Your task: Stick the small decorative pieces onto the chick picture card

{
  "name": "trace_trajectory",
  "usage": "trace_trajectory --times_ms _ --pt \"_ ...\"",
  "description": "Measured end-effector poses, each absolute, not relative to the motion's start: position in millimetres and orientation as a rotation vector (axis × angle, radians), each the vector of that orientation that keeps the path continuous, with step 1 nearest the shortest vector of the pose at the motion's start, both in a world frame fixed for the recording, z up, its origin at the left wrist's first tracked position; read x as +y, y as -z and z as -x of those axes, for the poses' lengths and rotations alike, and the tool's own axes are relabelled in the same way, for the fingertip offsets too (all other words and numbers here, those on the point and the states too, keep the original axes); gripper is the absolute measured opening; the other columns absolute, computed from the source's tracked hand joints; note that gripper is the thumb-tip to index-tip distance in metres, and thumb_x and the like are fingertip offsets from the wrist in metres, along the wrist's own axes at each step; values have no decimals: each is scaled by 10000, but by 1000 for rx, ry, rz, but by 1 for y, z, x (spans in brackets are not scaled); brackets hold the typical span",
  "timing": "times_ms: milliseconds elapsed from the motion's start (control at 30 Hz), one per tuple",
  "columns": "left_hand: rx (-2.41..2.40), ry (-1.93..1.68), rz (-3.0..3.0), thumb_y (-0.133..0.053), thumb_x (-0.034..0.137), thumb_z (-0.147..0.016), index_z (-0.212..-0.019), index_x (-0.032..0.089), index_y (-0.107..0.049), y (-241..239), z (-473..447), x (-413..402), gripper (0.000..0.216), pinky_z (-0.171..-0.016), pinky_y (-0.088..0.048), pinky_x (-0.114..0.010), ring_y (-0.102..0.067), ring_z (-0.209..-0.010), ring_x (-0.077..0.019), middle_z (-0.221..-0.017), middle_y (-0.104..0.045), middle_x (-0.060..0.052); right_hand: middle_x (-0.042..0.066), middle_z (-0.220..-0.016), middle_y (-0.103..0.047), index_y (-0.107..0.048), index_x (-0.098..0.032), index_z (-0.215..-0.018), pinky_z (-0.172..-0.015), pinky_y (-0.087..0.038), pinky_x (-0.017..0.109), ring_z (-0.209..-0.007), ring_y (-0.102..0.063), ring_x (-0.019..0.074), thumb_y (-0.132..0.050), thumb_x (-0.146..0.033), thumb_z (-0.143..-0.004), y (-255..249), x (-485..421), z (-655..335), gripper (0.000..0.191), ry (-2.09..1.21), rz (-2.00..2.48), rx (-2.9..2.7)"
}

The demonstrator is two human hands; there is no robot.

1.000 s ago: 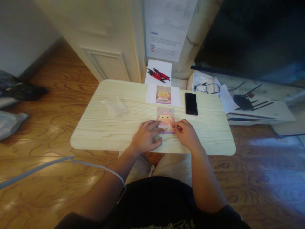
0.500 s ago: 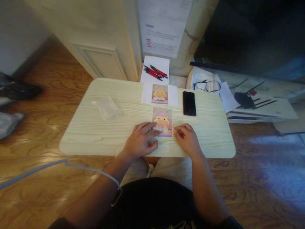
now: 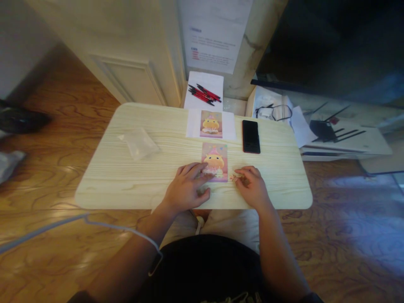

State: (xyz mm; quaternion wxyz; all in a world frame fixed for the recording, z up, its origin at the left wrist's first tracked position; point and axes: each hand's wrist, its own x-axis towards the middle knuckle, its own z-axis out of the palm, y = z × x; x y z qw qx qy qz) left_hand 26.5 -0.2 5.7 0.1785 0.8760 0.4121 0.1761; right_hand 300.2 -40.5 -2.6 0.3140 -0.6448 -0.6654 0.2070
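Note:
My left hand (image 3: 186, 187) lies spread, its fingertips resting on the lower left of a picture card (image 3: 214, 153). A yellow round-faced animal in a pink party hat is printed on it, with a cake below, partly under my fingers. To the right of the card, my right hand (image 3: 251, 185) is curled on the table with a gap between thumb and index finger. By those fingertips lie small reddish and pale bits (image 3: 232, 178), too tiny to name. A similar picture (image 3: 211, 123) lies on a white sheet (image 3: 193, 124) just beyond the card.
On the pale wooden table (image 3: 126, 185), a black phone (image 3: 251, 136) lies at the back right and a translucent plastic bag (image 3: 140, 144) at the left. Red and black pens (image 3: 204, 94) rest on paper behind the table. A black router (image 3: 322, 130) stands farther right.
My right hand has shifted slightly right, away from the card, and more of the small bits show by its fingertips. The left hand stays on the card.

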Motion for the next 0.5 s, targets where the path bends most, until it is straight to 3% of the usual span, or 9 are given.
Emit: trace_trajectory --times_ms 233,500 --pt "1175 -500 -2488 -662 380 -848 -1309 370 -685 -6 -27 0 461 -1112 -390 -555 -463 -1389 -347 -1532 -525 -40 63 -1230 -608 -707 -299 -1203 -1076 -503 467 -1194 -581 270 -632 -110 -793 3 -40 -308 457 -606 1662 -1828" --pt "1156 -505 -2511 -643 378 -867 -1318 356 -679 -5 -28 -1 453 -1116 -385 -538 -474 -1382 -325 -1524 -533 -49 62 -1241 -607 -711 -294 -1200 -1092 -486 460 -1202 -576 263 -657 -125 -796 3 -39 -308 441 -596 1656 -1834"
